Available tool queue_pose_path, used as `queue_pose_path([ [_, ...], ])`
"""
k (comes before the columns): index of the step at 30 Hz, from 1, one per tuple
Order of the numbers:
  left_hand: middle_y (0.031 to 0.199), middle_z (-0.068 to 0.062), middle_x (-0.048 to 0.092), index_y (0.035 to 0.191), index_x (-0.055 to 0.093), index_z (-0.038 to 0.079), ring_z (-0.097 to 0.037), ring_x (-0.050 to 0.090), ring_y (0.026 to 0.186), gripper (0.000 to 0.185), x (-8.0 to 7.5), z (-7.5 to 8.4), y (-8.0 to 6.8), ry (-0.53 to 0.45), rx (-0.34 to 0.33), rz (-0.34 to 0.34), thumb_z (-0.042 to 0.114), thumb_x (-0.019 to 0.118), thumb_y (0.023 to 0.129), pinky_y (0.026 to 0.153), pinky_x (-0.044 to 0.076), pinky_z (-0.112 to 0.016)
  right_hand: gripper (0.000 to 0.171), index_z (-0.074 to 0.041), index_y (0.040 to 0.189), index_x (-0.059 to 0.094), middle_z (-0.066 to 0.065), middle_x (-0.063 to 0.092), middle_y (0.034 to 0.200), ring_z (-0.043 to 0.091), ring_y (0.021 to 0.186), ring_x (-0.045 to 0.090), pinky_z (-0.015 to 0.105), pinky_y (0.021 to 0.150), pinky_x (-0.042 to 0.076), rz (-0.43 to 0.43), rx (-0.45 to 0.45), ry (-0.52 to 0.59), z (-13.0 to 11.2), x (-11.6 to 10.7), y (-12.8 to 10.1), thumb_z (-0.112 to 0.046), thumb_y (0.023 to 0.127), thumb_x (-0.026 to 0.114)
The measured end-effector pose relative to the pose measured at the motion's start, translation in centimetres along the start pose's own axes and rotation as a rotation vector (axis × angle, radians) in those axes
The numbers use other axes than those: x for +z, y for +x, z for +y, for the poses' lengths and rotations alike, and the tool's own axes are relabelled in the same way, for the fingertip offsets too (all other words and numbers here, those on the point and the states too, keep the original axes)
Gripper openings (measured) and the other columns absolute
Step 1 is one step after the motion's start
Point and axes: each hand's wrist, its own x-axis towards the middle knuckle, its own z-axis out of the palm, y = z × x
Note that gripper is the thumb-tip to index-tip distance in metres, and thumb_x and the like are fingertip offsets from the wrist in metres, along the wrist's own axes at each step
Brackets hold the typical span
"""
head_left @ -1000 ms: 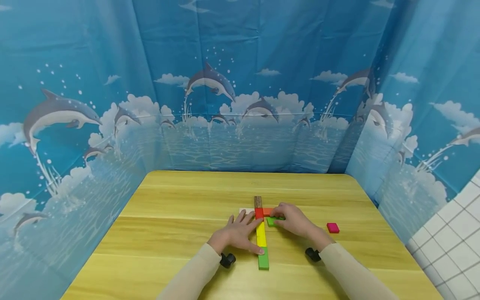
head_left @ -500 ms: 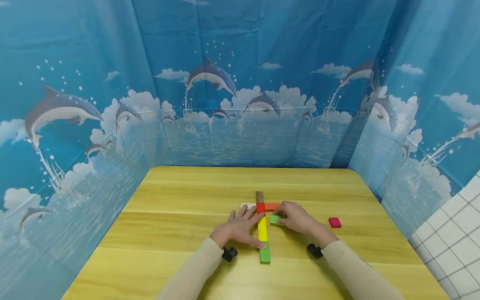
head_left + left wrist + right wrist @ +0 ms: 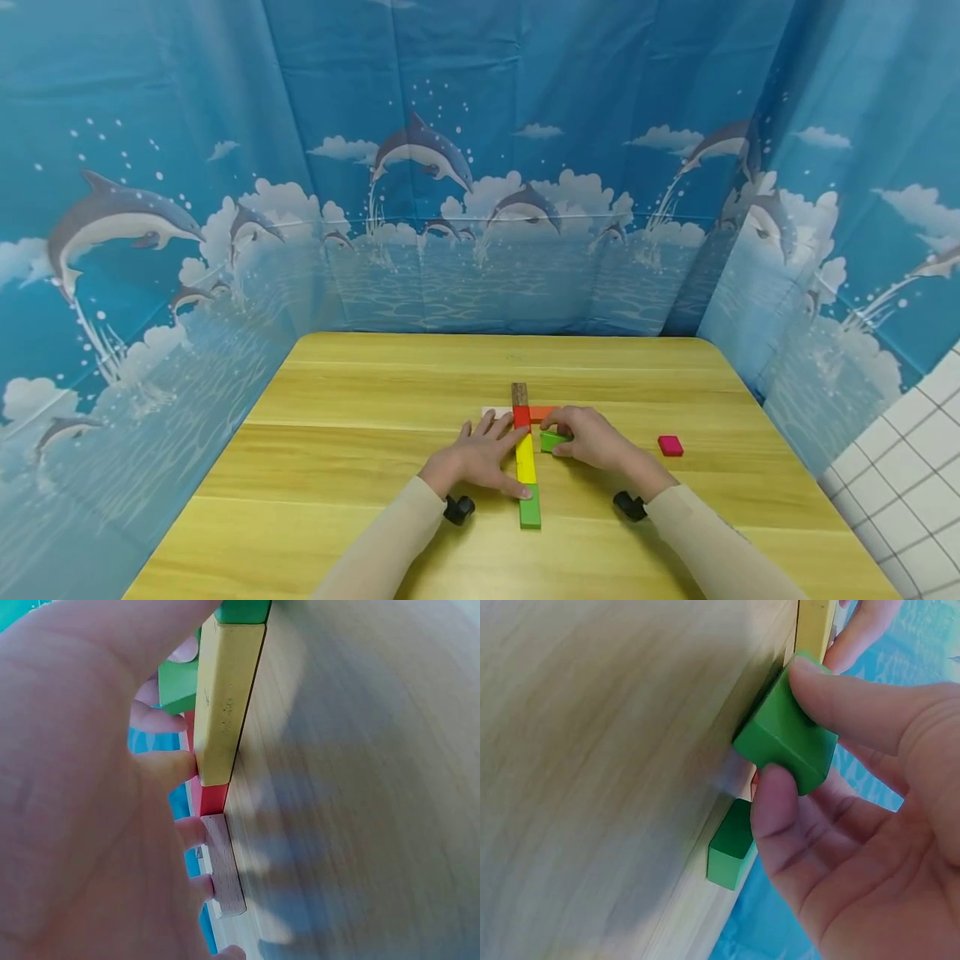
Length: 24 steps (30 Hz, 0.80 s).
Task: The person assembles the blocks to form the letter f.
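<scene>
Presently: my right hand pinches green block; left hand, fingers flat, steadies yellow bar. Keep block flush beside bar.

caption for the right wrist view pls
Right hand pinches a small green block beside the yellow bar on the wooden table.

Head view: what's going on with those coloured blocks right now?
A person is laying out flat coloured blocks on the wooden table. The right hand pinches a small green block beside the yellow block of a straight row. The left hand rests flat against that row. A pink block lies apart.
</scene>
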Motion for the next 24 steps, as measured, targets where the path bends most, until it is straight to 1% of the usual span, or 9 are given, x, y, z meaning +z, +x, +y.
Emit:
queue_pose_path([
  [3, 0.169, -0.003, 0.002, 0.163, 0.016, 0.032, -0.035, 0.000, 0.153, 0.107, 0.0, 0.0, 0.0, 0.000, -0.005, 0.003, 0.082, 0.060, 0.078, 0.116, 0.009, -0.067, 0.038, -0.015, 0.119, 0.072, -0.006, 0.066, 0.100, 0.014, 0.083, 0.055, 0.037, 0.078, 0.051, -0.013, -0.005, 0.002, 0.0, 0.0, 0.0, -0.009, 0.083, 0.083],
  [8, 0.169, -0.004, 0.002, 0.163, 0.016, 0.032, -0.035, -0.001, 0.154, 0.108, -0.1, 0.1, -0.1, -0.008, -0.007, -0.001, 0.082, 0.059, 0.078, 0.116, 0.007, -0.067, 0.036, -0.016, 0.120, 0.072, -0.006, 0.067, 0.104, 0.014, 0.085, 0.057, 0.037, 0.080, 0.051, -0.032, -0.019, 0.000, -0.1, -0.2, 0.0, -0.008, 0.086, 0.081],
  [12, 0.169, -0.004, 0.002, 0.163, 0.017, 0.031, -0.035, -0.002, 0.153, 0.108, 0.0, 0.1, -0.1, -0.017, -0.006, 0.004, 0.081, 0.061, 0.078, 0.116, 0.007, -0.066, 0.035, -0.015, 0.122, 0.071, -0.006, 0.066, 0.100, 0.014, 0.082, 0.056, 0.036, 0.076, 0.051, -0.044, -0.012, 0.017, -0.2, -0.4, -0.1, -0.008, 0.088, 0.078],
  [15, 0.169, -0.003, 0.002, 0.163, 0.017, 0.032, -0.035, -0.002, 0.153, 0.108, 0.0, 0.1, -0.1, -0.019, -0.007, 0.004, 0.081, 0.061, 0.078, 0.116, 0.006, -0.066, 0.036, -0.014, 0.125, 0.069, -0.006, 0.065, 0.100, 0.014, 0.081, 0.055, 0.036, 0.075, 0.051, -0.045, -0.002, 0.038, -0.4, -0.7, -0.1, -0.008, 0.090, 0.076],
  [19, 0.169, -0.004, 0.002, 0.163, 0.017, 0.032, -0.036, -0.002, 0.153, 0.108, 0.0, 0.1, -0.1, -0.022, -0.010, 0.004, 0.081, 0.062, 0.077, 0.116, 0.007, -0.066, 0.035, -0.014, 0.125, 0.070, -0.004, 0.067, 0.105, 0.014, 0.084, 0.056, 0.037, 0.079, 0.052, -0.017, -0.010, 0.037, -0.4, -1.2, -0.2, -0.008, 0.091, 0.076],
  [24, 0.169, -0.004, 0.002, 0.163, 0.017, 0.032, -0.036, -0.002, 0.153, 0.108, 0.0, 0.1, -0.1, -0.025, -0.007, 0.004, 0.080, 0.062, 0.078, 0.116, 0.006, -0.066, 0.034, -0.015, 0.123, 0.070, -0.003, 0.067, 0.104, 0.014, 0.086, 0.057, 0.038, 0.080, 0.053, 0.018, 0.020, 0.047, -0.2, -1.6, -0.1, -0.008, 0.090, 0.076],
])
